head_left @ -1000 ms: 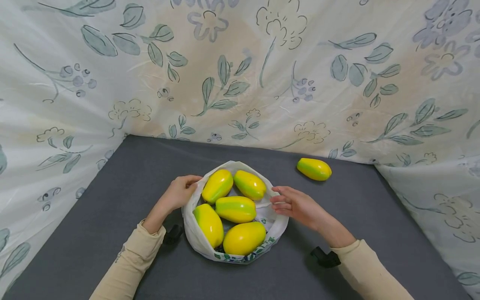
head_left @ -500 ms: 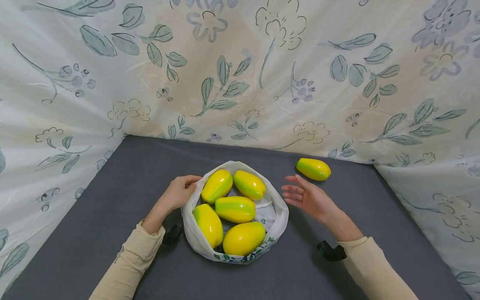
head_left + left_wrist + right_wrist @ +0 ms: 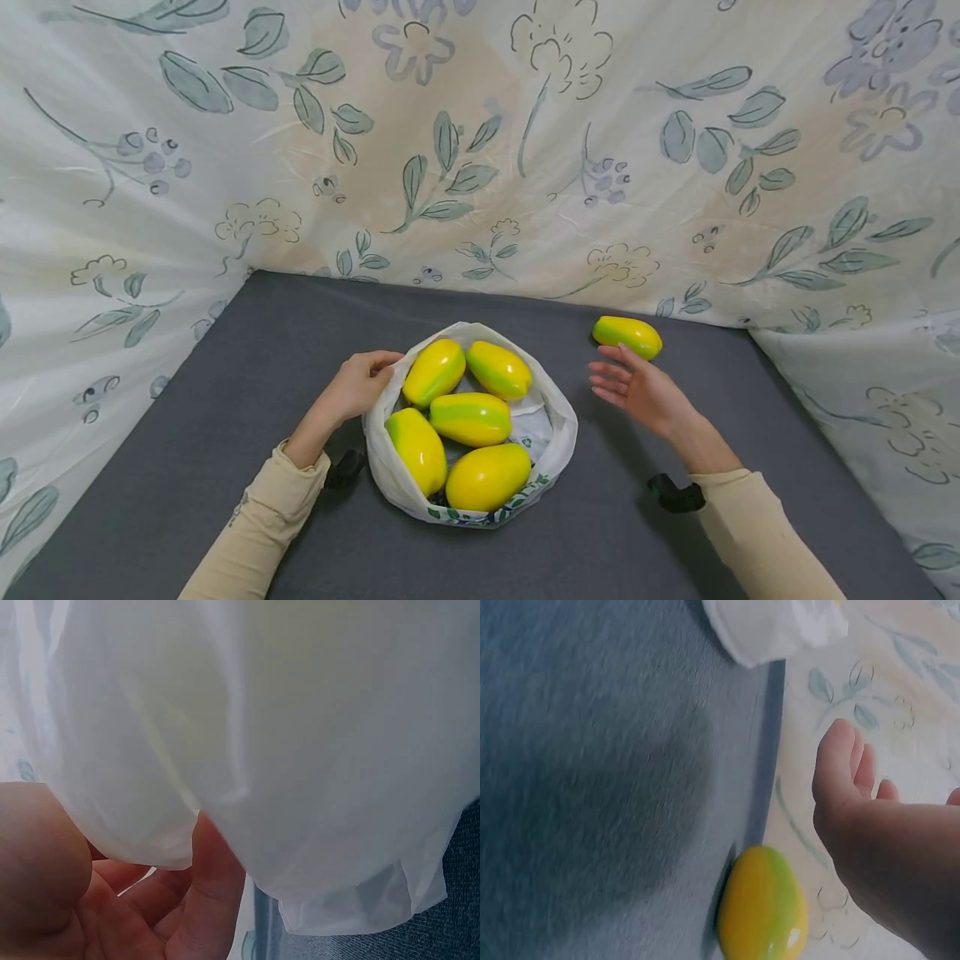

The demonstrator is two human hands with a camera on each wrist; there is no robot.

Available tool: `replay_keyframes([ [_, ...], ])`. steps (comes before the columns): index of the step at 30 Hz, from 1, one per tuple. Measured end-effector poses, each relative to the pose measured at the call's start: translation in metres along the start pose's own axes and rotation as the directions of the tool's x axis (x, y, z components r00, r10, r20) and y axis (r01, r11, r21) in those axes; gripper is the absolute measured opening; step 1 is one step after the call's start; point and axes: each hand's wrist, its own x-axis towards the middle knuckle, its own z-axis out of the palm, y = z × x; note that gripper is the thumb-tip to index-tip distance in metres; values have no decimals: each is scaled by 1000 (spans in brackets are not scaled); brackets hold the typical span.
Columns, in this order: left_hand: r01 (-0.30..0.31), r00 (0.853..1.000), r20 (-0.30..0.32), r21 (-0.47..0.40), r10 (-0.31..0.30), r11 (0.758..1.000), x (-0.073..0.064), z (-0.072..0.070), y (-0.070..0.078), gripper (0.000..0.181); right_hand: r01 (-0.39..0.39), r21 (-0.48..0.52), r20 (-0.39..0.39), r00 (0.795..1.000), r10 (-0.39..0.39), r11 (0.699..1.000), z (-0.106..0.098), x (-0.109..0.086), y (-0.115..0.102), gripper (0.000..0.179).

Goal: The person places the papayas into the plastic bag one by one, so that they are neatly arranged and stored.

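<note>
A soft white bag (image 3: 561,454) with a leaf print stands with its mouth wide, holding several glossy yellow-green papayas (image 3: 471,419). At its left rim, my left hand (image 3: 360,385) pinches the edge between thumb and fingers; the left wrist view has the thumb (image 3: 214,892) against the thin white material. One more papaya (image 3: 628,337) lies by itself on the dark cloth at the back right. My right hand (image 3: 645,392) hovers just in front of it, fingers extended and holding nothing. In the right wrist view that papaya (image 3: 761,904) sits below the hand (image 3: 885,832).
Dark grey cloth (image 3: 300,321) covers the table. A floral white curtain (image 3: 480,167) rises along the back and both sides, close behind the lone papaya. Black wrist cameras hang under both cuffs, the right one (image 3: 677,493) above the cloth.
My right hand has moved away from the bag's right rim, rightward to the lone papaya. The left hand, the bag and the papayas stay where they were.
</note>
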Motion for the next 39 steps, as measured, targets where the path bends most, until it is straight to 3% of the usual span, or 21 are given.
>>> replay_keyframes([
  [7,-1,1000,0,1,1,1000,0,0,-1,33,-13,32,-56,998,14,999,-15,-3,-2,61],
  [15,10,1000,-3,1,-10,1000,0,1,-1,33,-16,51,-115,993,22,999,-30,-8,-3,44],
  [21,-3,1000,-5,-3,3,1000,0,1,-1,33,-38,97,-201,978,57,995,-39,-7,-2,43],
  [26,-4,1000,-5,-4,4,1000,0,1,-1,32,-59,119,-297,951,92,991,-43,-6,-3,33],
  [29,-6,1000,-7,-2,6,1000,0,1,-2,32,-64,147,-347,931,112,987,-45,-5,-4,36],
  [35,-16,1000,-12,1,16,1000,0,1,-2,32,-67,163,-424,896,131,984,-52,-2,-5,58],
  [39,-15,1000,-10,3,15,1000,0,1,-2,32,-94,131,-499,854,148,987,-57,4,-5,68],
])
